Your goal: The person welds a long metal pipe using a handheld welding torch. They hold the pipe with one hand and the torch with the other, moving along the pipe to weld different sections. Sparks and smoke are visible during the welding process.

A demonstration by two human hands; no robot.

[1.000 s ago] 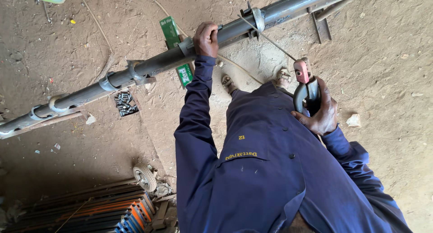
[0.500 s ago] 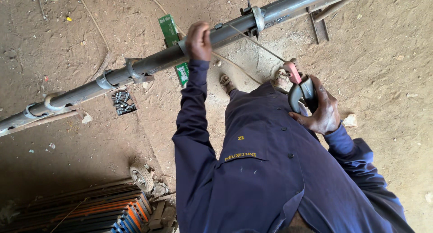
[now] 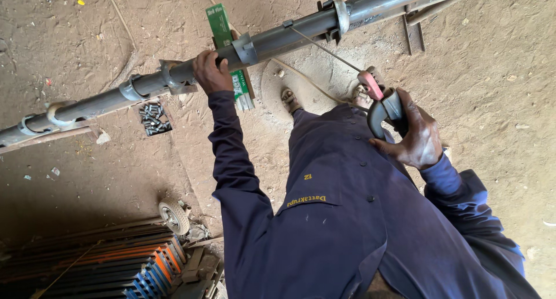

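Since the earlier frames, both hands hold much the same grip, while the view has shifted so the pipe sits a little lower and the red-tipped holder has tilted nearer the pipe. The left hand [image 3: 211,72] reaches forward on a straight arm in a dark blue sleeve, fingers clenched over the top of the long steel pipe [image 3: 278,37]. That pipe runs with its long axis slanting from lower left to upper right across the view, raised above the dirt floor [image 3: 492,61], with metal rings [image 3: 130,90] welded along it. The right hand [image 3: 414,138] is drawn back near the body, elbow bent, fingers wrapped tightly around the grey handle of a welding electrode holder [image 3: 382,105]. Its red jaw points up and to the left, and a thin electrode rod [image 3: 324,48] runs from it to touch the pipe near a collar [image 3: 340,14]. A green box [image 3: 227,47] lies on the ground just behind the pipe by the left hand, and a small pile of bolts [image 3: 152,118] lies below it.
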